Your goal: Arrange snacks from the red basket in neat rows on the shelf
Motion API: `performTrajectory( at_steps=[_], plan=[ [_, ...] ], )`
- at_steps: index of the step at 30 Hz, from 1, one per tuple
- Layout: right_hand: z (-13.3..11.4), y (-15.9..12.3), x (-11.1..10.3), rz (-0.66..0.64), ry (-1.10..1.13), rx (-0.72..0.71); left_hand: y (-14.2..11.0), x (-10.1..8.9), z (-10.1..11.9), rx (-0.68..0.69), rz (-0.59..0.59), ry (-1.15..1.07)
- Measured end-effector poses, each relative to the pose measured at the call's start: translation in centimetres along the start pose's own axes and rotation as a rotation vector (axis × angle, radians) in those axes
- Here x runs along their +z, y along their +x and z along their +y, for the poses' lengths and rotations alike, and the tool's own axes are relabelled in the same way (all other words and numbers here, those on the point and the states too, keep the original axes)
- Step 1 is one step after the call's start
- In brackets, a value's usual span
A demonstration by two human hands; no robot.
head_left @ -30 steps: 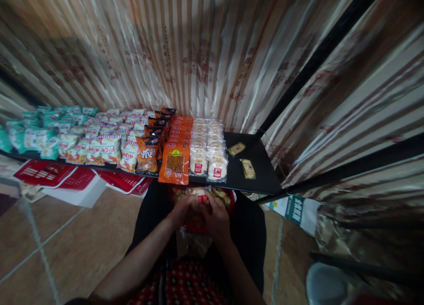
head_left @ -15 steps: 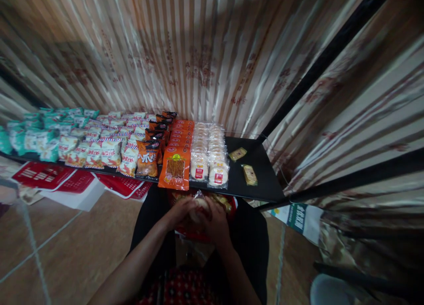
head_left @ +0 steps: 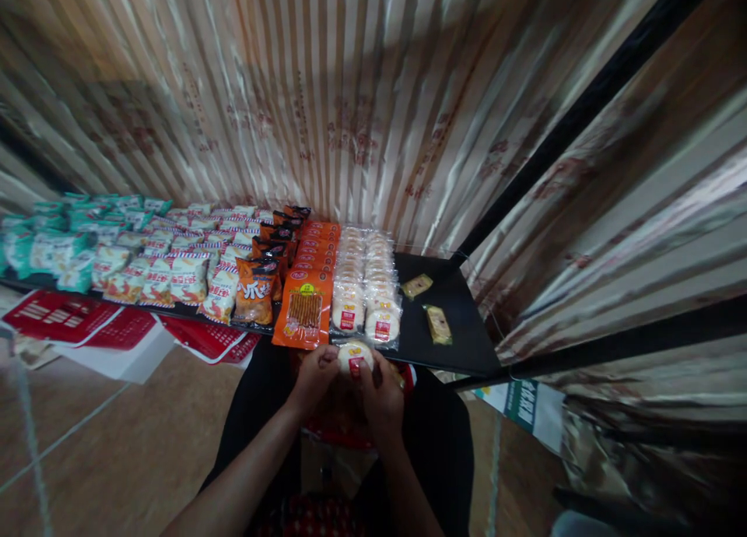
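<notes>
At the left of the frame, teal packets (head_left: 75, 249) crowded the black shelf (head_left: 467, 327), overlapping too much for a firm count. Below them you had at least two red baskets (head_left: 67, 317). White packets (head_left: 190, 276) came next, about five in front, tilted back on those behind, perhaps to save depth. Then stood one file of orange-and-black bags (head_left: 255, 292), four or five showing, and one file of orange flat packs (head_left: 303, 307), its front one whole, the rest mere overlapping edges; that probably kept each kind separate.

At lower centre, your left hand (head_left: 317, 379) pinched the left edge of one round white pack (head_left: 353, 356), over one dim red container (head_left: 341, 436). Just above lay two files of wrapped discs (head_left: 382, 319), labels toward you, seemingly for easy reading. Your right hand (head_left: 384, 393) gripped the pack's right side, thumb on its face, likely to steady it. Right of centre, two yellow packs (head_left: 437, 324) lay flat, apart.
</notes>
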State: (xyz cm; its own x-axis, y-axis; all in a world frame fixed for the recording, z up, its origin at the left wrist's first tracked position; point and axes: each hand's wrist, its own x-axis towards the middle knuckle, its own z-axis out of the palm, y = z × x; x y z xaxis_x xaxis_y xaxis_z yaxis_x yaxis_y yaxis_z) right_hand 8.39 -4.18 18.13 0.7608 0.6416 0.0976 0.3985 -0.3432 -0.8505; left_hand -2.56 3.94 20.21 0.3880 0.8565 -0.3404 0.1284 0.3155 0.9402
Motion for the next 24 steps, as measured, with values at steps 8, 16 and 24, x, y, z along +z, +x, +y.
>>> performTrajectory(
  at_steps=[8, 16, 24],
  plan=[
    [-1.6, 0.8, -0.4, 0.004, -0.165, -0.064, 1.1, 0.6, 1.4, 0.03, 0.042, 0.053],
    [-2.0, 1.5, 0.7, -0.072, 0.174, -0.072, 3.5, 0.7, 1.6, 0.183, 0.138, 0.075],
    [-1.3, 1.8, 2.4, -0.083, 0.26, -0.07, 4.4, 0.5, 0.8, 0.32, 0.162, 0.237]
  ],
)
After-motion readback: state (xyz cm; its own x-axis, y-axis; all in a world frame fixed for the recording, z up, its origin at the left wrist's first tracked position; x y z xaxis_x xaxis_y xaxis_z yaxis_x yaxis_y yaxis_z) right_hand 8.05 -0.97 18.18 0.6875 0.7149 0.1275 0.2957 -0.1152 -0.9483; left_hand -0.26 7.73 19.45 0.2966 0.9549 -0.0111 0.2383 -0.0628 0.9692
